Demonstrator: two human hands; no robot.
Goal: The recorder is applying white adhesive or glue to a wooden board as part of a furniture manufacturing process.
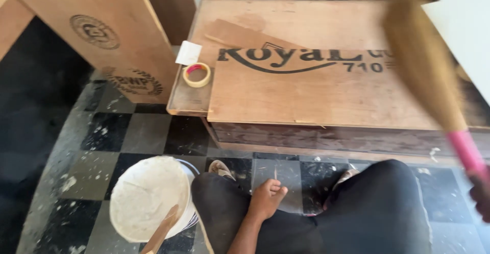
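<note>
The plywood sheet takes up most of the far side, lying flat on a low dark platform with a second, thinner board beneath it jutting out to the left. More plywood boards lean upright at the far left. Below, the floor is a worn black-and-grey checker, speckled with white. The person squats at the near edge in dark trousers, knees spread.

A grass broom crosses the right side, blurred with motion, its bristles over the sheet and its pink handle running down to the right hand, which is closed around the handle at the frame's edge. At the near left stands a white bucket full of pale paste, a wooden stick leaning in it.

The left hand rests between the knees, fingers curled loosely together, pinching a thin sliver that points upward.

On the jutting board sit a roll of tape and, just beyond it, a white card.
</note>
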